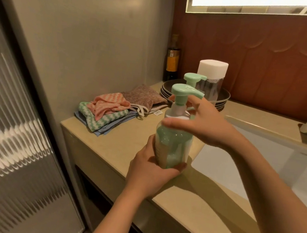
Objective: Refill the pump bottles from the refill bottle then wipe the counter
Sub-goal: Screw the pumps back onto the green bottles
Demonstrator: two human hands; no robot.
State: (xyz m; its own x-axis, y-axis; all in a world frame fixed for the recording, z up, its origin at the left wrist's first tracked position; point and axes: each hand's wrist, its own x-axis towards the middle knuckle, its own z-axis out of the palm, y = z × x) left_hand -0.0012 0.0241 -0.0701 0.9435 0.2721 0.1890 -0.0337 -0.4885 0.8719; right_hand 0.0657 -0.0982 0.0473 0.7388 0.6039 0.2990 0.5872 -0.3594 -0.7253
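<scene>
A clear pump bottle (173, 141) with a mint-green pump head stands upright at the counter's front edge, partly filled with green liquid. My left hand (150, 171) grips its base from the left and below. My right hand (199, 123) wraps around the bottle's neck and collar just under the pump head. A second pump bottle (193, 79) with the same green head stands behind it, its body hidden. Behind that one stands a clear bottle with a tall white cap (212, 75), the refill bottle.
Folded cloths (109, 113) in pink, green, blue and brown lie on the beige counter (119, 143) at left. Dark stacked plates (222, 99) and a dark glass bottle (172, 61) stand at the back. A white sink (249, 158) sits to the right.
</scene>
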